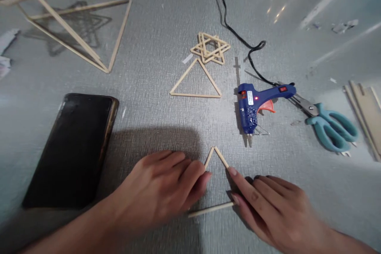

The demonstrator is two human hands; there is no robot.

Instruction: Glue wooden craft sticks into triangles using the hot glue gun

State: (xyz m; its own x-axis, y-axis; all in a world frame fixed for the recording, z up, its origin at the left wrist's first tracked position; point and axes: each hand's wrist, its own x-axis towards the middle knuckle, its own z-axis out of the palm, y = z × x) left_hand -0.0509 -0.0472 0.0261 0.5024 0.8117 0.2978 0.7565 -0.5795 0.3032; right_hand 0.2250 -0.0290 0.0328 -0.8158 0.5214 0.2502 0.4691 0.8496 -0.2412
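Close to me on the table, three thin wooden sticks lie roughly as a triangle. My left hand (169, 178) is closed with its fingers curled over the left stick (209, 158), most of which it hides. Its tip meets the right stick (222, 157) at the top. My right hand (274, 206) presses its index fingertip on that right stick, while its thumb touches the end of the bottom stick (211, 209). Beyond my hands lies a wooden stick triangle (195, 95), touching or almost touching a stick star (222, 53).
A blue glue gun (248, 111) with a lit red light trails a black cord (226, 16). Teal-handled scissors (330, 127) lie beside it. At left are a black phone (71, 151) and a larger stick frame (119, 37). Wooden strips (364, 115) lie far right.
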